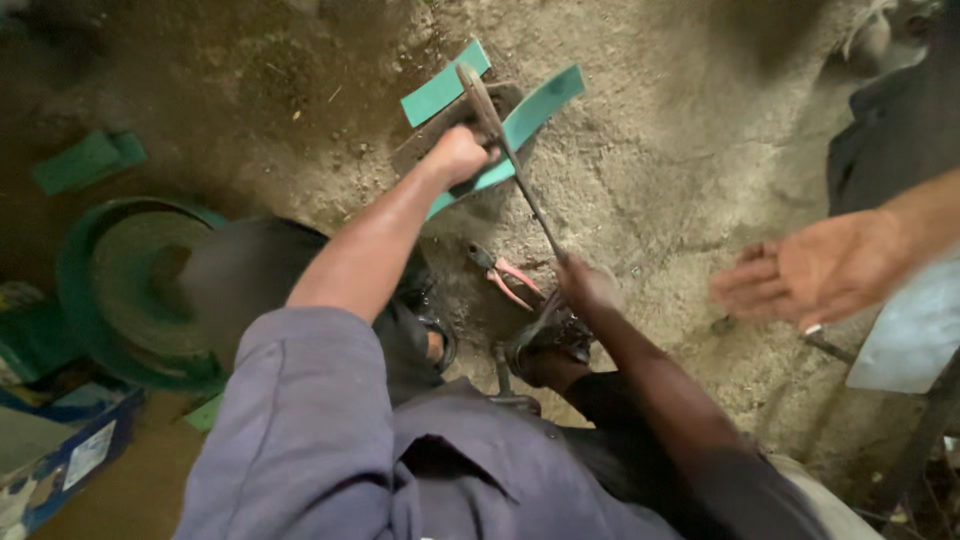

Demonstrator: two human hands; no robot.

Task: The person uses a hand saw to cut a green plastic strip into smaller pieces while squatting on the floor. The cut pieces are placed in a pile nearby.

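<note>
Green strip lies under the left hand; both hands, right, grip a lever shear.

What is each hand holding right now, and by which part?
Left hand presses the green strip near the tool's head; right hand grips the tool's lower handle end.

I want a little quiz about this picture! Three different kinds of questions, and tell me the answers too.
1. True or false: the left hand presses on a green strip.
2. What lies on the dirt floor between the person's arms? A) red-handled pliers B) a spoon C) a ball
3. Fill in: the right hand holds the near end of a long metal ____.

Key:
1. True
2. A, the pliers
3. tool, a bar that runs up over the strip
</note>
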